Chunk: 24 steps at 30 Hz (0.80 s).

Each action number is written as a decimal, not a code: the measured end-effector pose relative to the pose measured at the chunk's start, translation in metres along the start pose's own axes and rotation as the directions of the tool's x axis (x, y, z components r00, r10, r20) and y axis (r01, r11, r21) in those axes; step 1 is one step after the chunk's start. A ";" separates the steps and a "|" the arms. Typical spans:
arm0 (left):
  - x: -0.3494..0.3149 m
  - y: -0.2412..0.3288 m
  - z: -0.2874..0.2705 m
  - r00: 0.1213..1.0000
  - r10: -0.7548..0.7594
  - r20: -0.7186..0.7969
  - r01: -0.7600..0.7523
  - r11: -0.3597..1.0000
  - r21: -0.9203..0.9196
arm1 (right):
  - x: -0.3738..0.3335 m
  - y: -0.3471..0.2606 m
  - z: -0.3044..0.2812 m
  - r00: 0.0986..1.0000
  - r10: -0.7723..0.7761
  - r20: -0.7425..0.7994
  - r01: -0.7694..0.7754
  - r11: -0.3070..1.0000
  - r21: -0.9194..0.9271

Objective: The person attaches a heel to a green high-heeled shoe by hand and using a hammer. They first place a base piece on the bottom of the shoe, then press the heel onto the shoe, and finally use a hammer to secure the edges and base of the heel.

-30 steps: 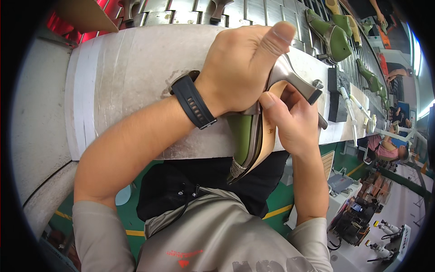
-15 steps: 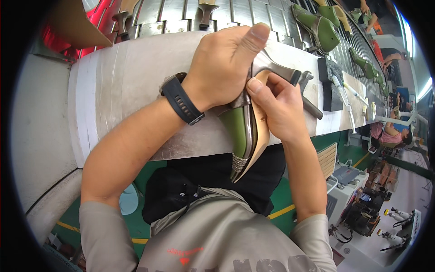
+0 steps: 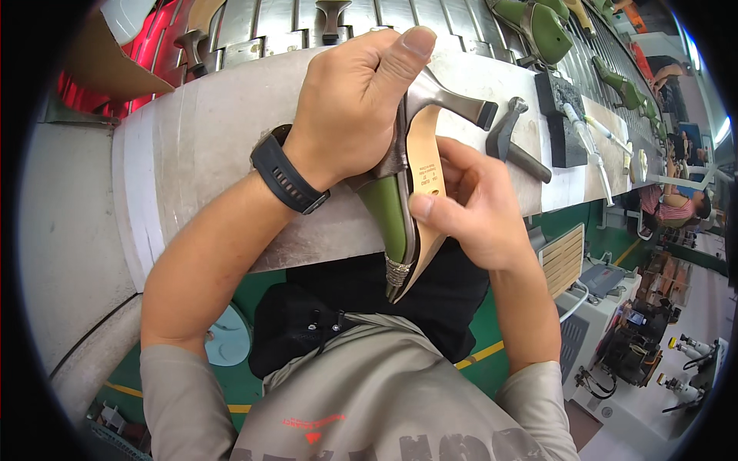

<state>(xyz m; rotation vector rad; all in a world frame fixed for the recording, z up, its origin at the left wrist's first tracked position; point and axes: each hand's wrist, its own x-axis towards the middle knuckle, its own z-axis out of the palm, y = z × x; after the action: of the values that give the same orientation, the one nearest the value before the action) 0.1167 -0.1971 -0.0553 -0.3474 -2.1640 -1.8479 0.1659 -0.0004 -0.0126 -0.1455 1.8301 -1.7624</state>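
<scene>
A high-heeled shoe (image 3: 400,165) on a green last (image 3: 384,211) is held sole side to the right, its pointed toe toward me and its heel (image 3: 442,94) sticking out to the right. My left hand (image 3: 346,107), with a black watch on the wrist, is wrapped round the shoe's back part, thumb up. A tan outsole (image 3: 427,173) lies along the shoe's underside. My right hand (image 3: 480,207) grips the outsole's edge at the middle, thumb on its face and fingers partly hidden behind it. Glittering trim (image 3: 397,270) circles the shoe near the toe.
A hammer (image 3: 507,134) lies on the pale work board (image 3: 223,146), beside a black block (image 3: 565,115) and white-handled brushes (image 3: 584,142). Behind runs a slatted metal conveyor (image 3: 277,31) carrying green lasts (image 3: 542,34) and heels. Cardboard (image 3: 108,61) stands at far left. Other people sit at the far right.
My right hand has slid along the outsole from near the heel toward the toe, uncovering the outsole's upper part. Both hands and the shoe have shifted slightly left.
</scene>
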 end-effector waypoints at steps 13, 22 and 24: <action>-0.060 0.021 -0.053 0.977 0.136 -0.166 -0.088 0.959 0.269 | -0.009 -0.018 -0.017 0.881 -0.466 0.081 0.331 0.484 -0.810; -0.122 0.054 -0.032 0.965 0.151 0.213 -0.239 0.843 0.483 | -0.008 0.008 -0.036 0.745 -0.604 0.283 0.509 0.240 -0.827; -0.118 0.061 -0.036 0.956 0.102 0.275 -0.234 0.833 0.502 | -0.005 0.010 -0.034 0.736 -0.621 0.269 0.519 0.264 -0.813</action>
<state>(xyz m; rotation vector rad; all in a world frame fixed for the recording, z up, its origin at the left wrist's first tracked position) 0.2506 -0.2235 -0.0364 -0.6349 -2.5905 -1.0864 0.1567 0.0330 -0.0217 -1.3117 2.8388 -0.9764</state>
